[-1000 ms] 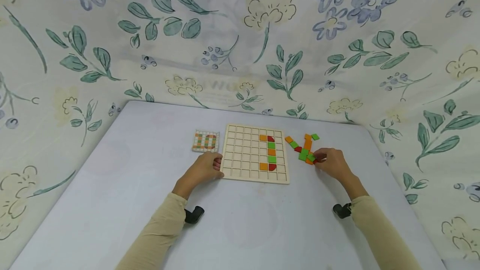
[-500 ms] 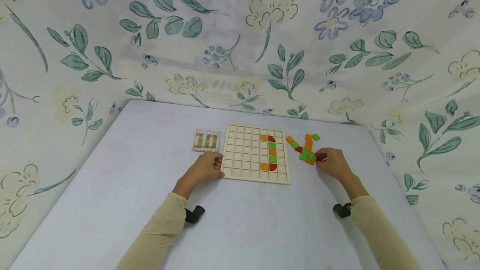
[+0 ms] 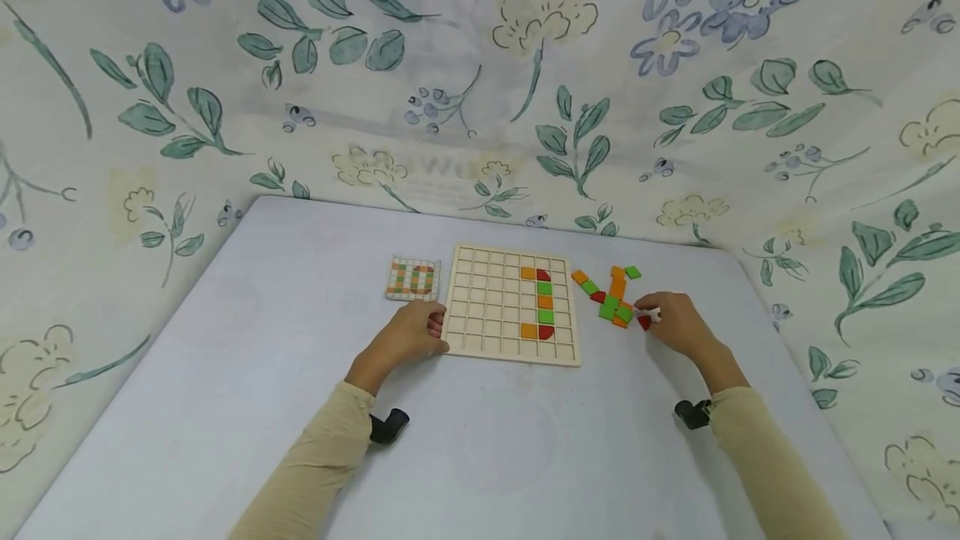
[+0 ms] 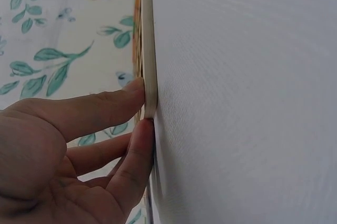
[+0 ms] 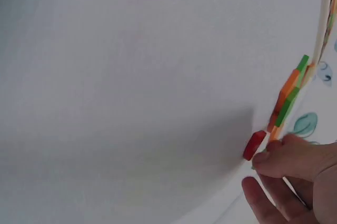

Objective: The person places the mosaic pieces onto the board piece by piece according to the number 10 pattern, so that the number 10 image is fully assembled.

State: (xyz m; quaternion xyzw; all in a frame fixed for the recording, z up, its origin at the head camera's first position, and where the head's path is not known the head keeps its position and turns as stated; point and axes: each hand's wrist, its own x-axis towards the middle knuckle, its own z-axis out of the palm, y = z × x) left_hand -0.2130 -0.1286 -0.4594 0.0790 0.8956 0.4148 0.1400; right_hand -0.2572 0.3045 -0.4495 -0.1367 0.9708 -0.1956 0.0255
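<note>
The pale wooden grid board (image 3: 491, 302) lies mid-table, with several orange, green and red tiles set in its right part. At its near left corner, my left hand (image 3: 408, 336) grips the edge. Close up in the left wrist view, the thumb (image 4: 118, 100) and a fingertip meet at the board's rim (image 4: 150, 50). Right of the board, my right hand (image 3: 675, 325) pinches a small red tile (image 3: 644, 322) beside the loose pile. The right wrist view has that red tile (image 5: 255, 145) at the thumb tip, with the other fingers partly behind the thumb.
Loose green, orange and red tiles (image 3: 610, 307) lie between the board and my right hand. Left of the board is a small pattern card (image 3: 412, 280) with a coloured grid. Floral fabric (image 3: 450, 107) rises behind the white table (image 3: 480, 457).
My right hand has shifted slightly right, away from the pile, and the red tile has moved with it. The left hand stays at the board's corner.
</note>
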